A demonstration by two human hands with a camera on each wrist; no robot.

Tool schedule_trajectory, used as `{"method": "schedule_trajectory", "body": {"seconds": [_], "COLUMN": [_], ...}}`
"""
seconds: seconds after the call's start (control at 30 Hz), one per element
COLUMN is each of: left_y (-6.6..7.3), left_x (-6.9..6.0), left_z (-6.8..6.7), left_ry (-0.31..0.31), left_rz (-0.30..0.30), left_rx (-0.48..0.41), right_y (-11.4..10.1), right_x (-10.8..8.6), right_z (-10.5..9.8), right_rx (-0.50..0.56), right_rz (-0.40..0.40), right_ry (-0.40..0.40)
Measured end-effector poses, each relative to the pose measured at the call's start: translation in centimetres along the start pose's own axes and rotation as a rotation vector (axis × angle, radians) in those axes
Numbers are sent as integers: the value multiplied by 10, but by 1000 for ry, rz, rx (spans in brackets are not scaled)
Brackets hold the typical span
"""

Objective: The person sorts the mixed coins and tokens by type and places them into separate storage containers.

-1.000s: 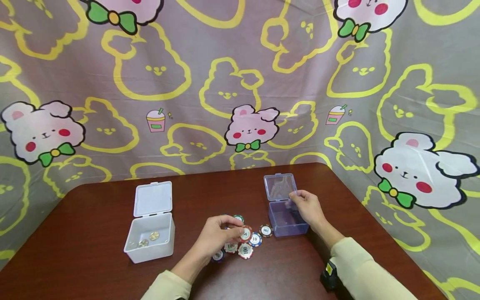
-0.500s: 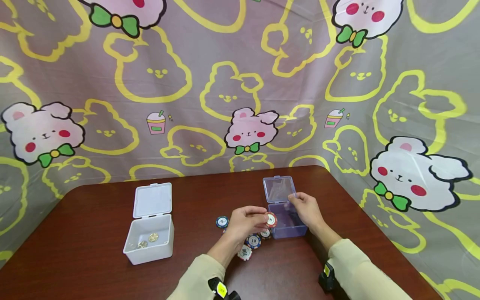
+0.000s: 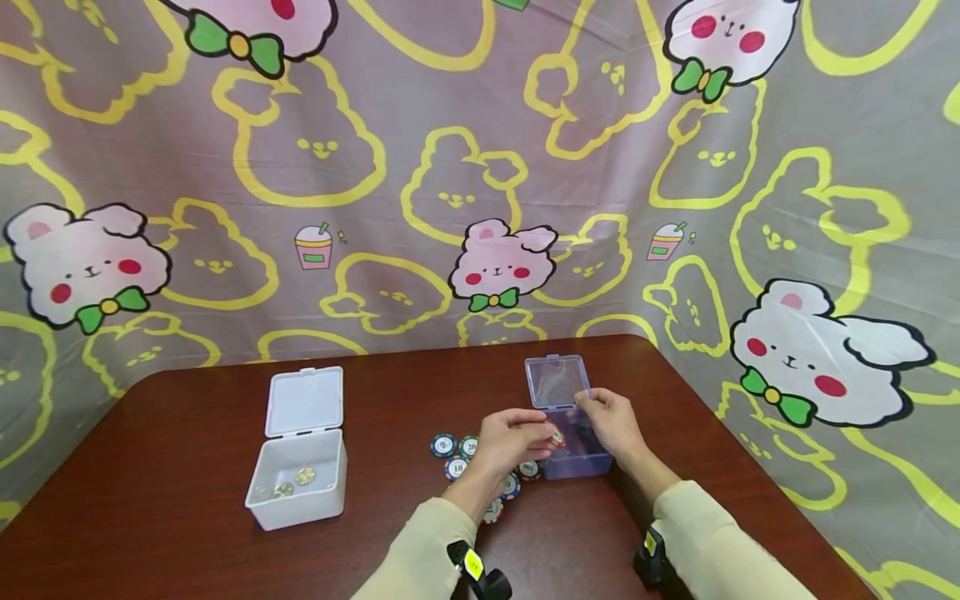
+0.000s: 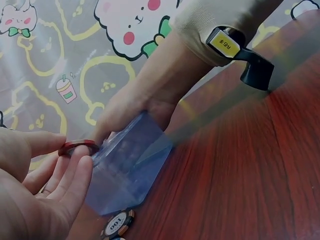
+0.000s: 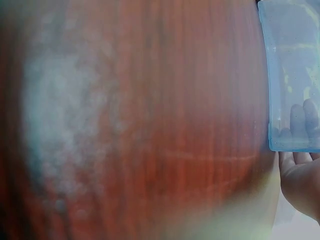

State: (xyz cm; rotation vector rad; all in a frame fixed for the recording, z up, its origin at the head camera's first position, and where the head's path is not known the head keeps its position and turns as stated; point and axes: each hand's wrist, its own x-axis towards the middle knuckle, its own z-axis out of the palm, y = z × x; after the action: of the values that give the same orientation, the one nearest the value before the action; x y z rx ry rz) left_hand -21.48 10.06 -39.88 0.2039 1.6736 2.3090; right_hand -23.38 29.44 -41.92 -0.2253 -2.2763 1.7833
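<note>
My left hand (image 3: 510, 446) pinches a red poker chip (image 3: 556, 433) between thumb and fingers, at the left side of a translucent purple box (image 3: 577, 465). In the left wrist view the chip (image 4: 75, 145) is tilted nearly edge-on, close to the rim. My right hand (image 3: 617, 423) grips the box near the hinge, at the lower right corner of its raised lid (image 3: 557, 381). Through the clear plastic (image 5: 295, 65), the right wrist view shows some of its fingers. Several poker chips (image 3: 443, 445) lie left of the box, partly hidden by my left hand and forearm.
On the left of the brown table (image 3: 187, 450) stands a white box (image 3: 303, 504) with its lid (image 3: 306, 402) raised and gold coins (image 3: 305, 476) inside. A black-edged chip (image 4: 118, 223) lies by the purple box. A cartoon-printed cloth (image 3: 405, 200) surrounds the table's back and right.
My left hand has carried the red chip rightward from the chip pile to the purple box, tilting it. Several chips at the left have come into view. My right hand stays at the box.
</note>
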Motion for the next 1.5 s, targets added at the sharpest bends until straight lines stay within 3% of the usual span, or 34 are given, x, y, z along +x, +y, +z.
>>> {"method": "schedule_trajectory", "body": {"seconds": [0.23,0.53,0.8,1.2,1.5], "left_y": [-2,-7,-4,9,29], "left_x": [-3,-15,-29,-50,-67], "left_z": [-2,-18,-39,-73,-108], "left_ry": [2,-34,-97,-123,-151], "left_rz": [-14,-28,0,22,146], "left_rx": [-7,61,194,337,592], "right_y": [1,4,5,1,-2], "right_x": [0,0,-1,-1,-1], "right_z": [1,3,1,0,-1], "right_rx": [-1,-1,-11,15,15], "right_rz": [21,38,34,28,40], "right_ry": [0,-3,-12,-22,-32]}}
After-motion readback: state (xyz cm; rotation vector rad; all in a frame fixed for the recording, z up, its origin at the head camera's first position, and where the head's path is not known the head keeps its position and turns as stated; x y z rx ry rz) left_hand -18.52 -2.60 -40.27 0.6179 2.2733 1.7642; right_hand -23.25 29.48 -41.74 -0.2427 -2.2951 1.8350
